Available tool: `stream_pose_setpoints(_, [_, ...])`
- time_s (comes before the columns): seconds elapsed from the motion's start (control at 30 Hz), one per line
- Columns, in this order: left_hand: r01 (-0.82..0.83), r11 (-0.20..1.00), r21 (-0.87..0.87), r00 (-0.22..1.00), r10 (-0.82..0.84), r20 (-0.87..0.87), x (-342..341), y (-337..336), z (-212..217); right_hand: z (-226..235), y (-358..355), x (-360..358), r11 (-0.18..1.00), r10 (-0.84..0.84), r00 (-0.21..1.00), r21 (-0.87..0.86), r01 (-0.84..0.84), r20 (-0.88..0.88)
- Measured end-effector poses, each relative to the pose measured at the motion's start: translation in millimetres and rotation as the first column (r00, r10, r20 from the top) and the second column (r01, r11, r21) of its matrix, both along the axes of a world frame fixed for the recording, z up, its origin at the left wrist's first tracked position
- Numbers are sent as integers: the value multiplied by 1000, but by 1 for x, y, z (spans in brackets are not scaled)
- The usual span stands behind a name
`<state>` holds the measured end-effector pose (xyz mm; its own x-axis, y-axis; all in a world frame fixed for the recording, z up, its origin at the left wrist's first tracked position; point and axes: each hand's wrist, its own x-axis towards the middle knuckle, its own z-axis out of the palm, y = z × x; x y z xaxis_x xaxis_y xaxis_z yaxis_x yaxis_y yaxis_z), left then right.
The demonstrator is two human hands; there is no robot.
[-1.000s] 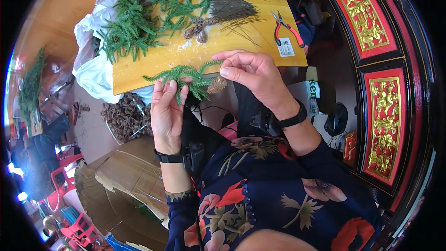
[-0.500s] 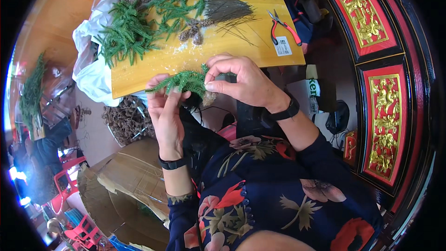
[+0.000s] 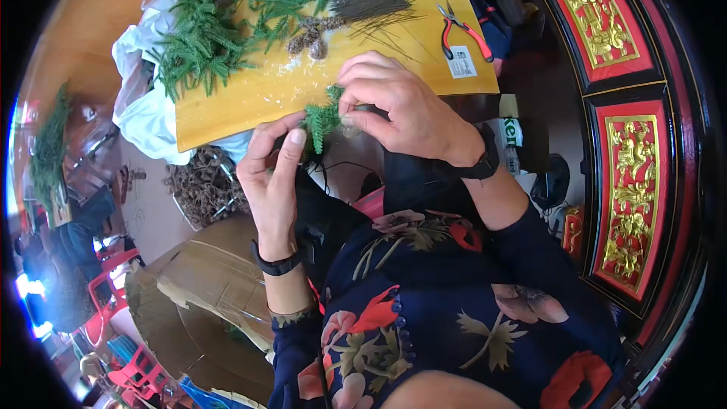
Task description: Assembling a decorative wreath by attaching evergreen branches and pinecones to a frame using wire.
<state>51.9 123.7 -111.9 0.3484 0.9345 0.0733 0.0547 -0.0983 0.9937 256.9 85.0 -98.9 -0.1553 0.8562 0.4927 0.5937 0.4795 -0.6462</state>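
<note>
Just off the table's near edge, a green pine sprig point(image 3: 322, 123) is held between my two hands. My left hand point(image 3: 271, 163) is closed at its left end, with the thumb and forefinger close together. My right hand point(image 3: 413, 113) pinches the sprig's right end, fingers curled over it. Beneath the right fingers a brown pine cone point(image 3: 351, 131) shows in part; the rest is hidden by the hand. Whether a wire lies in the pinch cannot be seen.
On the yellow table point(image 3: 250, 110) lie green sprigs point(image 3: 201, 49), several pine cones point(image 3: 310, 39), dark wires point(image 3: 371, 1) and red-handled pliers point(image 3: 463, 32). A white plastic bag point(image 3: 140, 117) hangs at the left edge. Below stand a heap of pine cones point(image 3: 203, 185) and a cardboard box point(image 3: 204, 280).
Both hands have shifted slightly, the right hand up and right. The sprig has turned so that its tips point downward, and more of the pine cone is covered by the right hand.
</note>
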Motion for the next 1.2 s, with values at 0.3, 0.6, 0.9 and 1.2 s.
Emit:
stream_pose_setpoints(0.3, [-129,992,11,991,130,-34,2,-3,-3,0,-1,-7,993,-109,991,64,104,83])
stream_pose_setpoints(0.6, [-170,945,280,972,207,-107,2,3,-17,10,-16,-24,957,-274,955,-126,260,-115])
stream_pose_setpoints(0.9, [-199,964,177,979,202,-1,8,-2,-12,1,-10,-54,947,-267,958,-211,240,-105])
stream_pose_setpoints(1.2, [-214,947,241,971,233,-53,10,-6,-5,4,-7,-54,925,-338,940,-198,325,-37])
